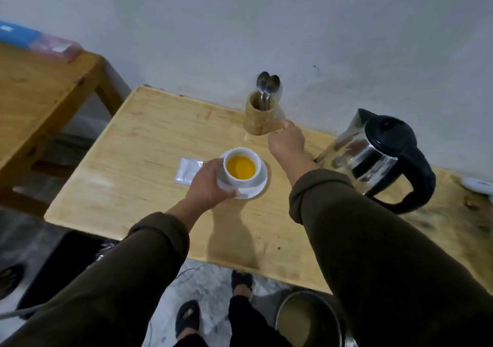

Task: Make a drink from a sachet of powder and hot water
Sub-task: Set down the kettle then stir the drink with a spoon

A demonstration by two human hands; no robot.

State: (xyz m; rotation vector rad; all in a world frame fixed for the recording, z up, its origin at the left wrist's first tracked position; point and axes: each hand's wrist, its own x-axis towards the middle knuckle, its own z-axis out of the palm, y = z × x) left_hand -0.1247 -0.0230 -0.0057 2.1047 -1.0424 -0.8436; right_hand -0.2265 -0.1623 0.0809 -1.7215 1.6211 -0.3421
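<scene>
The cup [242, 167] already held orange drink on its saucer [256, 189], so I judged powder and water were in and only stirring was left. My left hand [210, 184] had its fingers [234, 193] curled around the saucer's near rim. Beyond the cup, my right hand [286, 140] touched the spoon holder [260, 118], its fingers' spread hidden. The sachet [188, 170] lay left on the counter [149, 144].

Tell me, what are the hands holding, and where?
The left hand holds the saucer by its near-left rim, under the cup. The right hand holds nothing.
</scene>
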